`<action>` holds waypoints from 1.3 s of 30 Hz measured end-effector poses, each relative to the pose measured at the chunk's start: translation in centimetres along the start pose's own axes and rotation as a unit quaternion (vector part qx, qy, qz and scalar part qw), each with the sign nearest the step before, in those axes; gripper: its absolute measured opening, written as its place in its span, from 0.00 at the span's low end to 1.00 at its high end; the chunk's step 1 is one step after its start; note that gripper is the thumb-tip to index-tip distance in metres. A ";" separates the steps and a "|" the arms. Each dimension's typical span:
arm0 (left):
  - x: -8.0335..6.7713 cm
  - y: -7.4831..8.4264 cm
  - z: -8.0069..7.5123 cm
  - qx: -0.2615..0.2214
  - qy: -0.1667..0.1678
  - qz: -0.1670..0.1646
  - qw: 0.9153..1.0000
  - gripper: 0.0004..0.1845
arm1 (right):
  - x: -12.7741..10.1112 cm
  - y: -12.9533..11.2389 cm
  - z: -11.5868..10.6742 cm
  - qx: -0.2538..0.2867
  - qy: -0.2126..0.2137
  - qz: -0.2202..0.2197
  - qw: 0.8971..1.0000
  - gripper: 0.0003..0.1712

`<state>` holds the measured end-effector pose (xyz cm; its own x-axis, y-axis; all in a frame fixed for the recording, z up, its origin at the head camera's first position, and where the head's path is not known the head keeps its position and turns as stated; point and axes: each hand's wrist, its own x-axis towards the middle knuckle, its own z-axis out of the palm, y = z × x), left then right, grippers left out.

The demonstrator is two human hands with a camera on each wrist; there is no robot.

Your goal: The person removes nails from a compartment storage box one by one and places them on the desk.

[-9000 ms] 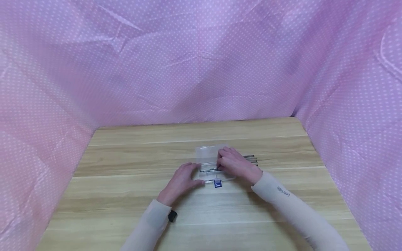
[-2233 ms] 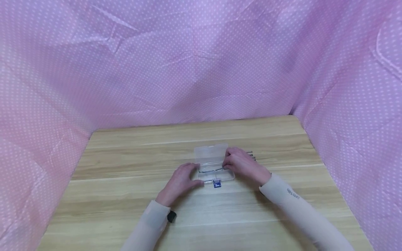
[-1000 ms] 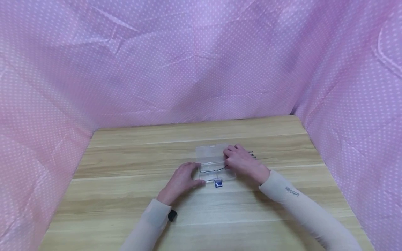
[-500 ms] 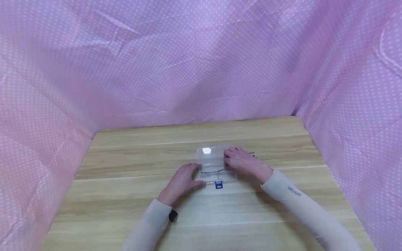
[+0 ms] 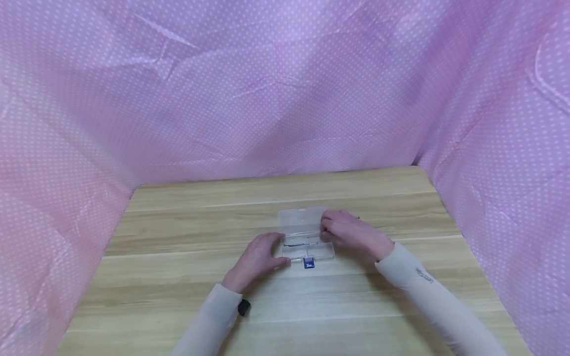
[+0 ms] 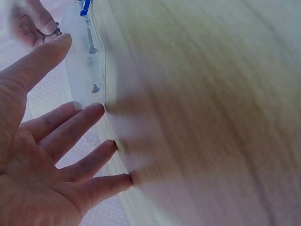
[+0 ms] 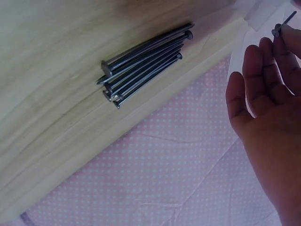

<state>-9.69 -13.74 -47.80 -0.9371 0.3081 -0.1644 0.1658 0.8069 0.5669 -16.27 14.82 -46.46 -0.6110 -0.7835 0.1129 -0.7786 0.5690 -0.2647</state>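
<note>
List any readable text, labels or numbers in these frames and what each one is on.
Nothing can be read for certain.
Dark print on the right forearm sleeve: too small and blurred to read.
White marks on the blue tag at the clear plastic box: too small to read.

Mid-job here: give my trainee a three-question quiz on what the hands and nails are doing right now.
1. True or false: the right hand pinches a nail.
2. Where does the left hand rest? A) on the pile of nails B) against the clear plastic box C) on the pink cloth.
3. Fill in: the loose pile of nails lies on the wooden ____.

Key: 1 true; 2 B; 3 table.
</note>
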 end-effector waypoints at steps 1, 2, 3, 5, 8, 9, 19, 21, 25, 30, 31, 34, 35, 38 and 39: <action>0.0 0.0 0.0 -0.001 0.000 -0.002 1.000 0.39 | -0.1 0.0 -0.1 0.007 0.005 0.002 1.000 0.02; 0.0 0.0 0.0 0.000 0.001 0.000 1.000 0.39 | -0.2 0.1 -0.2 0.016 0.007 0.006 1.000 0.02; -0.1 0.0 0.1 0.000 0.003 0.001 1.000 0.39 | -0.3 0.1 -0.3 0.028 0.008 0.012 0.999 0.02; -0.1 0.0 0.1 -0.001 0.004 0.000 1.000 0.39 | -0.6 0.2 -0.4 0.062 0.012 0.025 0.998 0.02; -0.1 0.1 0.2 -0.002 0.005 0.000 1.000 0.39 | -1.0 0.5 -0.5 0.113 0.018 0.041 0.993 0.03; -0.2 0.1 0.2 -0.004 0.006 0.000 1.000 0.39 | -1.1 0.6 -0.6 0.126 0.021 0.044 0.991 0.03; -0.2 0.2 0.3 -0.009 0.006 0.002 1.000 0.39 | -2.1 1.5 -0.8 0.140 0.071 0.038 0.987 0.08; -0.2 0.2 0.4 -0.011 0.006 -0.002 1.000 0.39 | -2.3 1.7 -0.9 0.128 0.082 0.035 0.988 0.09; -0.2 0.2 0.5 -0.013 0.007 -0.014 1.000 0.39 | -2.5 2.1 -1.1 0.104 0.105 0.033 0.988 0.07; -0.1 0.3 0.5 -0.016 0.004 -0.022 1.000 0.39 | -2.8 2.6 -1.1 0.102 0.120 0.057 0.986 0.05; -0.1 0.3 0.4 -0.014 0.004 -0.022 1.000 0.39 | -2.9 2.7 -1.1 0.103 0.122 0.063 0.985 0.04; -0.1 0.4 0.4 -0.012 0.004 -0.022 1.000 0.39 | -3.2 3.0 -1.2 0.109 0.129 0.076 0.983 0.04; -0.1 0.4 0.4 -0.013 0.004 -0.022 1.000 0.39 | -3.3 3.1 -1.3 0.111 0.131 0.077 0.982 0.04; 0.0 0.4 0.4 -0.009 0.005 -0.021 1.000 0.39 | -3.5 3.5 -1.4 0.113 0.140 0.084 0.980 0.03; 0.0 0.4 0.4 -0.008 0.005 -0.021 1.000 0.39 | -3.5 3.6 -1.5 0.113 0.142 0.087 0.980 0.03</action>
<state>-9.51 -13.20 -47.86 -0.9463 0.2691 -0.1791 0.1219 0.8102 0.5734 -17.12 19.99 -46.38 -0.7719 -0.5599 0.3012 -0.6272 0.5930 -0.5049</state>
